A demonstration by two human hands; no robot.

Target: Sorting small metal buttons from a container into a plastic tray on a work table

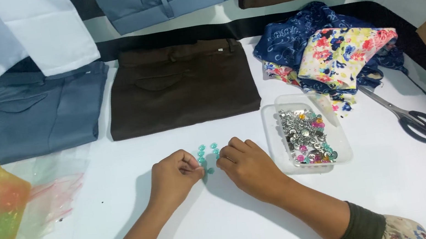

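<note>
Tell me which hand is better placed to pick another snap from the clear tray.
Right hand, probably. It rests just beside the clear tray of metal and coloured snaps, while the left hand sits on the far side of the small teal buttons and would have to cross over them.

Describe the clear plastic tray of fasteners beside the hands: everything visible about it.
The clear plastic tray is a shallow rectangular container with rounded corners and no lid, lying flat on the white table. It holds a heap of small silver metal pieces, with some pink, teal and yellow ones mixed in near its front end. It sits just beside the right hand, seemingly not touched by it. Its far end meets the floral fabric; scissors lie apart from it.
</note>
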